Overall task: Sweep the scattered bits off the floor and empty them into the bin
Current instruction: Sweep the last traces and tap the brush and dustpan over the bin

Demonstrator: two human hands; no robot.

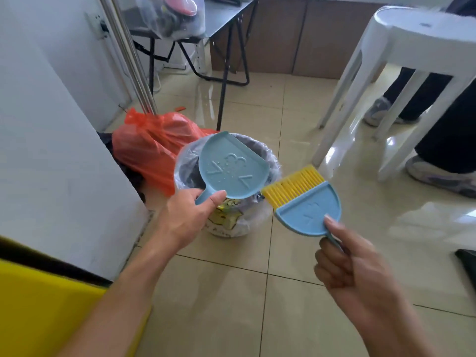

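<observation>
Emptying step: dustpan (pixel 233 170) gripped by left hand (pixel 189 217), tipped over bin (pixel 229 228); brush (pixel 306 202) clasped in right hand (pixel 353 274) at 3 o'clock; next, shake out remnants.

Two bare forearms, no sleeves in view, left hand (pixel 189 217) and right hand (pixel 360 269) — ungloved, no rings

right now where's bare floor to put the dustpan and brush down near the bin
Bare tiles lie in front of the bin, between the two forearms, and on the right between the bin and the white stool. Left of the bin is crowded: the orange bag presses against it beside the white wall.
</observation>
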